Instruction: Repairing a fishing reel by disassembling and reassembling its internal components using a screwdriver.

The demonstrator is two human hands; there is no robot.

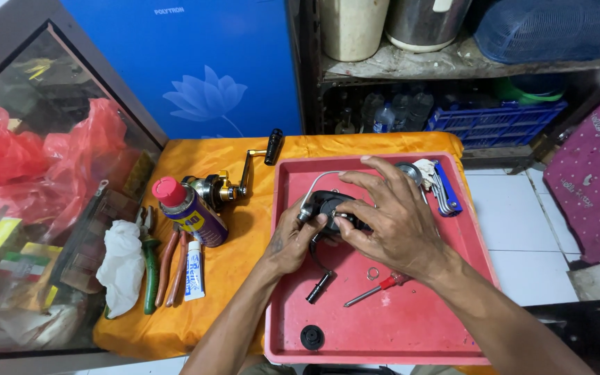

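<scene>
Both hands work over a red tray (383,326). My left hand (292,239) grips the lower left side of a black fishing reel body (324,203) with a silver bail wire. My right hand (390,215) covers the reel from the right, its fingertips pinching a small metal part on top of it. Below the hands on the tray lie a black cylindrical knob (319,287), a small metal ring (372,273), a red-handled screwdriver (373,290) and a round black cap (312,337).
A blue hex key set (444,189) lies at the tray's back right. On the orange cloth (244,264) to the left: a gold-and-black reel with handle (227,184), a spray can (190,212), pliers (168,267), a small tube (194,271), a white rag (123,267). A glass cabinet (43,201) stands left.
</scene>
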